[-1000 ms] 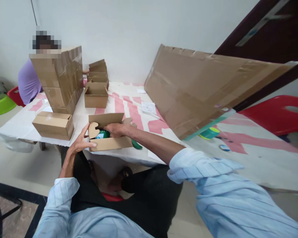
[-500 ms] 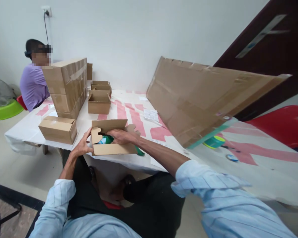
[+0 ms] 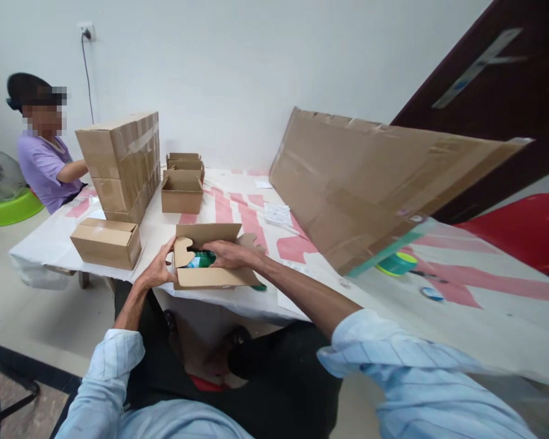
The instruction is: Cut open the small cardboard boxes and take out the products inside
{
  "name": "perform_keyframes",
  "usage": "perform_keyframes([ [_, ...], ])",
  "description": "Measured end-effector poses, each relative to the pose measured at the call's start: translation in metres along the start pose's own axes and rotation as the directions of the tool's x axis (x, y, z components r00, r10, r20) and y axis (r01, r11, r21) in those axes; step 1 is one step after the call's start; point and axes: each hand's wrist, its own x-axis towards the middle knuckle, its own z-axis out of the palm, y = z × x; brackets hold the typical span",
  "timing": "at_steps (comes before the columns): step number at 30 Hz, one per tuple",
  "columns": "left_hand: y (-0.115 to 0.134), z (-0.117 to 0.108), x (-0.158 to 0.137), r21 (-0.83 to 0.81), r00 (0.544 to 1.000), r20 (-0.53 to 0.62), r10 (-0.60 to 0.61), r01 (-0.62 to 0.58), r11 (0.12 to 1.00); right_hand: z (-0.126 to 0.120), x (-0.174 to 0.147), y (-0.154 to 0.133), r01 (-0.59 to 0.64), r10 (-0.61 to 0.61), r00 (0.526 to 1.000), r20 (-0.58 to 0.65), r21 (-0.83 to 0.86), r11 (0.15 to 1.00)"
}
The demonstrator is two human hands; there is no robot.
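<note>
An open cardboard box (image 3: 215,279) lies near the table's front edge, its long flap raised at the back and notched end flaps showing. My left hand (image 3: 159,268) grips the box's left end, thumb low and fingers higher up. Inside the box sits a green and blue package (image 3: 202,259). My right hand (image 3: 232,253) reaches into the box from the right and touches the package; its fingertips are partly hidden, so its grip is unclear. A green piece (image 3: 260,286) pokes out by the box's right end.
A closed carton (image 3: 104,242) and a taped carton stack (image 3: 128,164) stand left. Open boxes (image 3: 182,200) are behind. A large cardboard sheet (image 3: 370,183) leans at right, near a tape roll (image 3: 397,263). A person in purple (image 3: 46,164) sits beyond the stack.
The box and both my hands have shifted slightly right. My right hand stays inside the box. The other person has moved left in view, and a forearm now reaches toward the carton stack.
</note>
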Motion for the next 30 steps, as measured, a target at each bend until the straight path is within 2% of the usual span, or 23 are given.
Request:
perform_keyframes([
  [3, -0.004, 0.004, -0.002, -0.025, 1.000, 0.013, -0.009, 0.009, 1.000, 0.003, 0.006, 0.003, -0.030, 0.028, 0.996, 0.085, 0.031, 0.999],
  [9, -0.003, 0.008, -0.004, -0.022, 1.000, 0.004, 0.009, -0.009, 1.000, 0.003, 0.013, 0.002, 0.003, -0.013, 0.992, 0.125, 0.080, 0.997],
  [14, -0.006, 0.011, -0.005, 0.034, 0.999, -0.050, 0.007, -0.005, 0.999, 0.003, 0.001, -0.008, -0.006, 0.004, 0.998, 0.062, 0.027, 1.000],
  [17, -0.010, 0.010, -0.004, 0.039, 0.998, -0.057, 0.041, -0.039, 0.998, -0.003, -0.009, -0.012, 0.027, -0.027, 1.000, -0.008, -0.033, 0.999],
  [23, -0.017, 0.006, 0.002, 0.043, 0.997, -0.065, 0.040, -0.037, 0.998, -0.025, -0.014, -0.009, 0.055, -0.071, 0.994, -0.089, -0.173, 0.983],
  [30, -0.017, 0.003, 0.005, 0.047, 1.000, -0.031, 0.001, 0.000, 0.999, -0.050, -0.023, -0.008, -0.006, -0.013, 0.994, -0.111, -0.165, 0.986],
])
